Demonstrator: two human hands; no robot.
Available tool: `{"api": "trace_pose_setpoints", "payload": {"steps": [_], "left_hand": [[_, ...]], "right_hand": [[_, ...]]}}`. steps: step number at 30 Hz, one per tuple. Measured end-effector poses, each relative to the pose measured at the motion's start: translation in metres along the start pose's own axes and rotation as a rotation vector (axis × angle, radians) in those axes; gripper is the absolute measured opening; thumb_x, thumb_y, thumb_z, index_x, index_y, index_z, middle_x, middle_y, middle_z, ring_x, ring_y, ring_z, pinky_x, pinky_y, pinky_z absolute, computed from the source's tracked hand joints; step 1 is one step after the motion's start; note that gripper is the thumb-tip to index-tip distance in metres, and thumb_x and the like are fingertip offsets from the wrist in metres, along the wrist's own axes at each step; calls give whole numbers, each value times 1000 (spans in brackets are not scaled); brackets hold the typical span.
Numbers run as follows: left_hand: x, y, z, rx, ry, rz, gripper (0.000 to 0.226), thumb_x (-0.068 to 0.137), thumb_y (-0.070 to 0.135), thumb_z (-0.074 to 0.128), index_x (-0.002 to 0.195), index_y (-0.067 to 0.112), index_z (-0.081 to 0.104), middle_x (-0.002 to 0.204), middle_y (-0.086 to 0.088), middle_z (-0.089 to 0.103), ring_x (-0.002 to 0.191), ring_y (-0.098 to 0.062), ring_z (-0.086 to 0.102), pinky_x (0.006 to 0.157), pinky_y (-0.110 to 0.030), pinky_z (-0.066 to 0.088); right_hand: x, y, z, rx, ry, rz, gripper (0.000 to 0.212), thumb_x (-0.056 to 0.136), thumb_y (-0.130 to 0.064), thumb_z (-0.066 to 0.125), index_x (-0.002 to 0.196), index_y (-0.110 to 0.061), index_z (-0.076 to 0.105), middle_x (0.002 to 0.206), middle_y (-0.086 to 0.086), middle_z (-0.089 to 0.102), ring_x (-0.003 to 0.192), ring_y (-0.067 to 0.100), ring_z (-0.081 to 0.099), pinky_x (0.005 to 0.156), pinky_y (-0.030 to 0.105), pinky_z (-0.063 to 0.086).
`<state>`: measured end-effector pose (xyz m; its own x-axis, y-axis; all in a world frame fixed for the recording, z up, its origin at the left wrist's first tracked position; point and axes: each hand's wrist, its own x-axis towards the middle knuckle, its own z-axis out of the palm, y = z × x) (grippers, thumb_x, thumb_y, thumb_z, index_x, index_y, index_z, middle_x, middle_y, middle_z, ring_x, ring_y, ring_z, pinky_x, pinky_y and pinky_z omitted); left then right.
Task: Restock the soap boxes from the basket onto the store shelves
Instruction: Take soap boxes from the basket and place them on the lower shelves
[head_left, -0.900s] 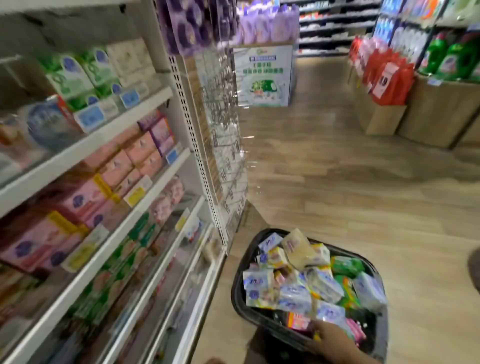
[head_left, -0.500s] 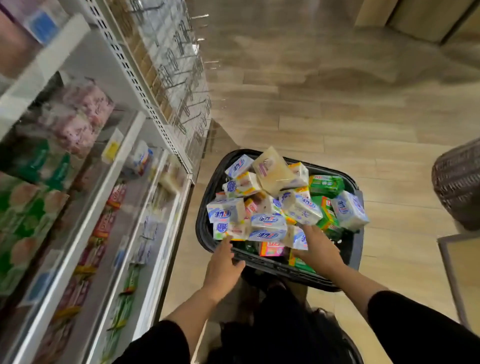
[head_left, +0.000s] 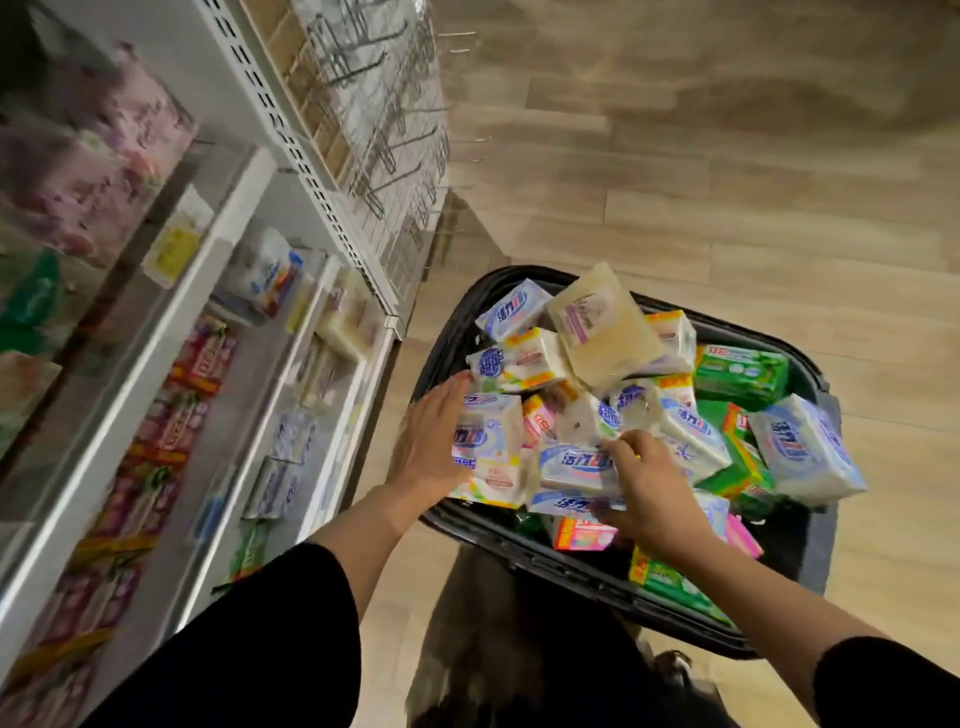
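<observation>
- Basket (head_left: 452, 338): black plastic, standing on the wood-plank floor (head_left: 727, 182) just beside the foot of the store shelves (head_left: 208, 291); heaped above its rim with wrapped soap boxes
- Soap boxes, white-and-blue (head_left: 802, 449): the larger share of the heap, lying tilted at mixed angles; one juts over the right rim
- Soap boxes, green (head_left: 740, 371): several along the right side and near edge of the basket
- Soap boxes, pink-and-orange (head_left: 579, 535): a few low in the near part of the heap
- Pale translucent pack (head_left: 602, 325): topmost item, tilted, at the far side of the basket
- Left hand (head_left: 431, 441): fingers straight and close together, palm laid flat against the left face of a white-and-blue box (head_left: 491, 431) at the basket's left edge
- Right hand (head_left: 649, 499): fingers curled over the top of a white-and-blue box (head_left: 576, 465) in the near middle of the heap, thumb under it
- Shelves: white tiers on the left, carrying blurred pink, green and white packs; yellow price tag (head_left: 174, 244) on one front edge
- Wire hooks (head_left: 384, 114): on the panel at the shelf end
- Sleeves: black, on both forearms
</observation>
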<state>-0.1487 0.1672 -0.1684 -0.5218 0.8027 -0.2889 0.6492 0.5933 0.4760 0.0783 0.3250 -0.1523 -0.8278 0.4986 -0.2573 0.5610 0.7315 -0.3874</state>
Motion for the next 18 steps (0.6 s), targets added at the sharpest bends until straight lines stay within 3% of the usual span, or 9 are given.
{"api": "trace_pose_setpoints", "payload": {"steps": [3,6,9,13,18], "left_hand": [[10,-9,3,-14,-71,26,110,58,27,89,150,18,30,149,-9,37,138,-29,31,112,-41,28],[17,-16,6,-69,-65,61,105,55,22,90,146,15,39,144,-8,43,135,-29,36,108,-37,31],[24,-18,3,-83,-59,89,98,51,24,91,138,13,45,136,-8,51,124,-30,46,97,-36,36],[25,-19,2,29,13,155,108,44,41,85,139,13,44,127,-10,48,113,-31,45,92,-37,36],[10,-25,-3,-79,62,151,88,59,26,89,137,18,50,121,-10,48,110,-29,44,85,-42,45]], "right_hand": [[-2,2,6,-50,57,-28,77,52,-28,90,120,-9,58,107,15,52,92,38,52,74,46,52],[-9,8,11,-44,75,-40,82,55,-32,90,127,-16,55,116,17,51,97,40,54,78,47,51],[-5,10,7,42,53,17,80,59,-29,88,131,-22,52,120,10,43,103,35,52,81,39,49],[1,5,4,109,40,80,78,59,-28,88,126,-16,50,117,3,42,98,26,55,70,33,43],[-2,8,0,143,21,57,72,59,-31,88,118,-11,52,108,3,46,91,24,54,65,29,35]]}}
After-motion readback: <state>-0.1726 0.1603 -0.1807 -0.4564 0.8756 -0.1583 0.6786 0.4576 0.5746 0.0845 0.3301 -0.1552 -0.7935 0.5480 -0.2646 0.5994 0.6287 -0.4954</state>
